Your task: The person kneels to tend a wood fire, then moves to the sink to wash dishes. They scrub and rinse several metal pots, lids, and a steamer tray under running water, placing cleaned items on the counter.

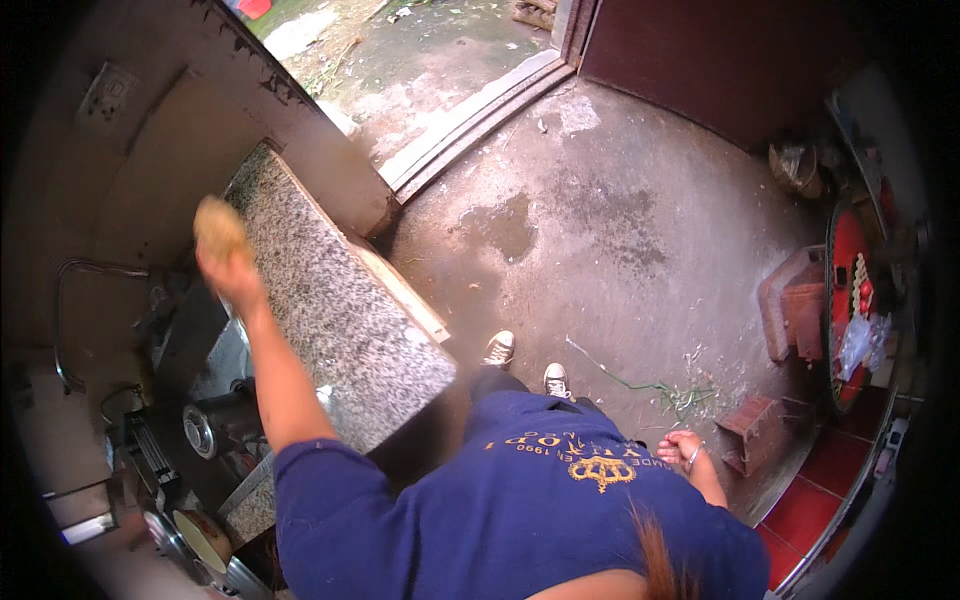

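At the left, my left hand point(234, 271) grips a rounded yellow-brown object point(220, 225), too blurred to name more closely. It is raised over the far left edge of a speckled granite countertop point(315, 277), beside the wall. Below that hand, partly hidden by my forearm, is a metal sink basin point(229, 352). A curved metal faucet point(97, 264) stands further left. My right hand point(679, 450) hangs beside my body with a bracelet at the wrist. Its fingers are loosely curled and nothing shows in them.
A dark pot with a shiny metal part point(206, 427) and a pale-lined pan point(204, 538) sit at lower left. Ahead, a doorway sill point(480, 120) leads outside. A wet patch point(502, 225) marks the concrete floor point(600, 247). At right stand a red round table point(844, 292) and a reddish block point(750, 435).
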A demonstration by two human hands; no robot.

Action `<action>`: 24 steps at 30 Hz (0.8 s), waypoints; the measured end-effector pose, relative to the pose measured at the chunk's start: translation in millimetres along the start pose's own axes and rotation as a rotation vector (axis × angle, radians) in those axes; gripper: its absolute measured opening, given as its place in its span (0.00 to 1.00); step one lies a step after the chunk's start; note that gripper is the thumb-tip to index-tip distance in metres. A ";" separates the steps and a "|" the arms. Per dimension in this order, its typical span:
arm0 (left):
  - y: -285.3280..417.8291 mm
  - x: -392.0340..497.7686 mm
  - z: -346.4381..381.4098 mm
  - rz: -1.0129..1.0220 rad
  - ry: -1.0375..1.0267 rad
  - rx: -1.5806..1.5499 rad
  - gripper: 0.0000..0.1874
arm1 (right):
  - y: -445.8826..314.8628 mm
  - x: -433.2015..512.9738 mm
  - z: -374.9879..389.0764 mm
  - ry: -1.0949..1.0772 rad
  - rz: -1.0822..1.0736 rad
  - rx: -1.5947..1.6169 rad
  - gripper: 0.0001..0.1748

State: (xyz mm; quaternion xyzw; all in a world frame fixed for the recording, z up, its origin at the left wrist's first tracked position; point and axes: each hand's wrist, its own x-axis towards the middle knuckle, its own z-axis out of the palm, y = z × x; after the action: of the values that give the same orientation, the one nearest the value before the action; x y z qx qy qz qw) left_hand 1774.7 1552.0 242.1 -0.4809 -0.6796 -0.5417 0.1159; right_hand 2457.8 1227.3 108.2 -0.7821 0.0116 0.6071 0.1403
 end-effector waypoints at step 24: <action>279.2 -141.7 73.6 -0.020 -0.422 -0.419 0.27 | 168.6 91.6 -154.9 0.055 0.020 0.467 0.09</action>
State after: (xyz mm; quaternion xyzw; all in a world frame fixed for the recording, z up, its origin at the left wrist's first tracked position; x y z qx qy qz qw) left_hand 2091.3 1525.8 291.9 -0.5895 -0.5668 -0.5594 -0.1352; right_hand 2596.6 1043.1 20.9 -0.7444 0.1631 0.5679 0.3110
